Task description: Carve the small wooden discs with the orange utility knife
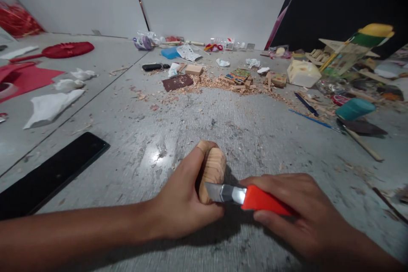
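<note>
My left hand [185, 195] is wrapped round a carved wooden block [215, 165] with rounded, faceted sides, thumb along its far end. In my right hand [296, 208] is a utility knife [266, 199] with a red handle and a silver metal neck. Its blade points left and rests against the near part of the block, just above my left fingers. Part of the block is hidden by my left hand, and the knife's rear end is hidden in my right palm.
Wood shavings [219, 85] and offcuts lie across the floor ahead. A black phone [54, 174] is at the left. A teal object [355, 108], a blue pen [306, 104] and a wooden stick [363, 144] lie at the right. White wall panels [207, 4] stand behind.
</note>
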Motion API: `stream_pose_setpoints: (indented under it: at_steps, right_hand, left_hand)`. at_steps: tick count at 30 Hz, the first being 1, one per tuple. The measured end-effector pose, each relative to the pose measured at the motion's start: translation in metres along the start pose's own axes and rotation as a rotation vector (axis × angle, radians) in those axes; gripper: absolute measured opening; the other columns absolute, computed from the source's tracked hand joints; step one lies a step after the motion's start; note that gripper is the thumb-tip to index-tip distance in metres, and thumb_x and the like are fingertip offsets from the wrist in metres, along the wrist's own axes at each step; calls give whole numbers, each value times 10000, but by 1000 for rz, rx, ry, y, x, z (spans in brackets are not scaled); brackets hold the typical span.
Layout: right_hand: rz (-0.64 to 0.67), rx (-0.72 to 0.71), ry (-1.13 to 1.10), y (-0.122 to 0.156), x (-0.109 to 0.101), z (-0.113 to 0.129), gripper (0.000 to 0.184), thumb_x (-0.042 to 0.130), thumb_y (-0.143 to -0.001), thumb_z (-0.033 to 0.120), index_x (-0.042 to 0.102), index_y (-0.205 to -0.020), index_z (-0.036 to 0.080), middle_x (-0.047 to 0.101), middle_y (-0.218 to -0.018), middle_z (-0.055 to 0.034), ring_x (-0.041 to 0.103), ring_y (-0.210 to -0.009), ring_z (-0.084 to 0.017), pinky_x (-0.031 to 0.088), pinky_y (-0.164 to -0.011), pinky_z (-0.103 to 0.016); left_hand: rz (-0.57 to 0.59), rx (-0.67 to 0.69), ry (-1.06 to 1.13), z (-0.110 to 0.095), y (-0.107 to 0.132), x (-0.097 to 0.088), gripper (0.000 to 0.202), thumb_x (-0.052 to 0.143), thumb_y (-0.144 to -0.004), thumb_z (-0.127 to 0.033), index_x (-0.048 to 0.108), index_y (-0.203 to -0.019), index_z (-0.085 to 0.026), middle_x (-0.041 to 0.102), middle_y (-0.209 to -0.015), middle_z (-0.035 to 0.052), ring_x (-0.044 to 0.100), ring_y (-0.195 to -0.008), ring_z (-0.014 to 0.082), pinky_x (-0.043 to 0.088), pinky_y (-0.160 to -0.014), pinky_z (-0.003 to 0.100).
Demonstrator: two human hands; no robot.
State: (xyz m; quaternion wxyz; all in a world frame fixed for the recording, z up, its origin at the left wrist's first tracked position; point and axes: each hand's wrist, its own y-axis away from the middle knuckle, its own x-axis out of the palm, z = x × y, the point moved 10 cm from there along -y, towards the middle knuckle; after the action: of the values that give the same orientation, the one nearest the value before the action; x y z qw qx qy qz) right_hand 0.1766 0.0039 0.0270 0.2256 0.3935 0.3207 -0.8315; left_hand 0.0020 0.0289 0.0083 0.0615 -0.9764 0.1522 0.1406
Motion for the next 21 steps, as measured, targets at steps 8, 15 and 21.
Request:
stream_pose_setpoints:
  at_steps: [8,15,21]
  right_hand:
    - [12,-65,-45,-13,-7,15,189,591,-1113,380,694,-1235,278,858,-1005,29,829,-802,-168,574,-685,-294]
    - [14,-23,-74,-12,-7,12,217,567,-1125,379,712,-1234,260,853,-1014,-9,815,-793,-187,579,-662,-320]
    - [29,-44,-59,-17,-8,15,192,565,-1123,366,699,-1216,265,856,-981,6,816,-763,-180,601,-657,-300]
  left_hand:
    - [-49,-24,3,-1,0,-3,544,781,-720,-194,444,-1144,-248,537,-856,-68,525,-690,134,418,-589,254]
    - [-90,-20,-66,2,-1,-6,634,813,-701,-197,450,-1219,-252,551,-875,-64,551,-705,143,455,-597,260]
    - [-108,-2,-54,0,1,-7,599,809,-689,-187,437,-1153,-256,547,-862,-68,537,-697,134,442,-596,252]
